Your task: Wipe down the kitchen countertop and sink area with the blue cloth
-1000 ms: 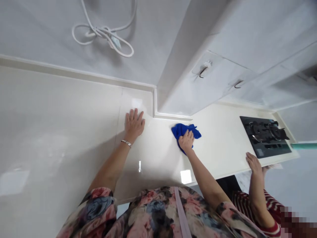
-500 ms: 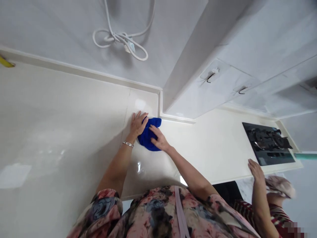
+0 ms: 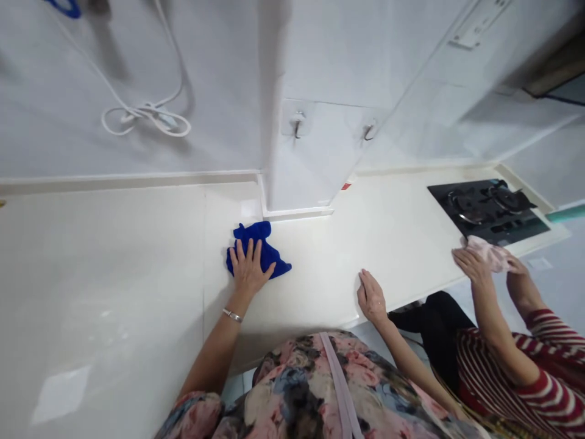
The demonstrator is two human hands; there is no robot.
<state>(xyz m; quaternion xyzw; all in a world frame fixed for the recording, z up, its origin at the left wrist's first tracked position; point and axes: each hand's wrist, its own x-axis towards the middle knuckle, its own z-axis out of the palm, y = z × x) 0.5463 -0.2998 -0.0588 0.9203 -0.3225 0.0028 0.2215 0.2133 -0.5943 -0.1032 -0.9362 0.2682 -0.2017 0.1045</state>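
Observation:
A crumpled blue cloth lies on the cream countertop near the inner corner of the wall column. My left hand rests flat on the cloth with its fingers spread; a silver bracelet sits on that wrist. Further right, my right hand lies flat on the counter close to its front edge, holding nothing.
A black gas hob is set into the counter at the right. Another person in a red striped sleeve holds a pinkish cloth at the counter edge by the hob. A white cord hangs looped on the wall. Two hooks are on the column.
The blue cloth has passed from under my right hand to under my left. My right hand has drawn back to the counter's front edge. The view has swung, and the other person now has both hands up.

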